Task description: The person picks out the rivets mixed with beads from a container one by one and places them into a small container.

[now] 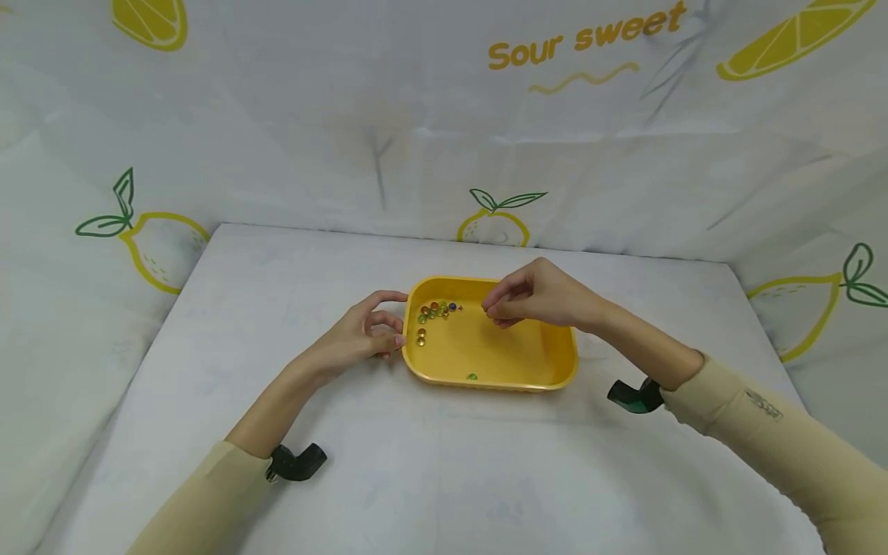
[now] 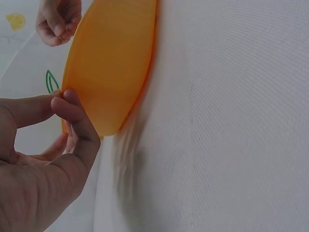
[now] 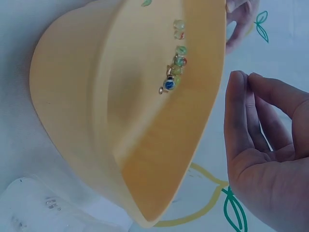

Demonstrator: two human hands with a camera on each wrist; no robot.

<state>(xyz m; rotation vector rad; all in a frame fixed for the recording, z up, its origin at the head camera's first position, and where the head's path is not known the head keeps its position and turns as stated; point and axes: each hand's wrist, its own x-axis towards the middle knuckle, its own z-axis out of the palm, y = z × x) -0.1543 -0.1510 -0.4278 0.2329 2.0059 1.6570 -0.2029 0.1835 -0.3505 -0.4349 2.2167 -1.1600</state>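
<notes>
A yellow plastic basin (image 1: 486, 362) stands on the white table, with several small glass marbles (image 1: 434, 310) in it, mostly along its left end. The left hand (image 1: 364, 330) holds the basin's left end, thumb and bent fingers at the rim. Above the basin's back right part is the right hand (image 1: 541, 297), its thumb and index finger (image 3: 236, 96) pinched together. A tiny dark thing shows at those fingertips, too small to identify. Near the marbles, a blue marble (image 3: 169, 84) lies beside a tiny metallic piece (image 3: 161, 90).
Two amber marbles (image 1: 421, 337) lie apart by the left wall, and a green marble (image 1: 472, 377) is by the front wall. Black wrist mounts (image 1: 297, 462) sit on both forearms. A lemon-print cloth (image 1: 291, 154) hangs behind the table.
</notes>
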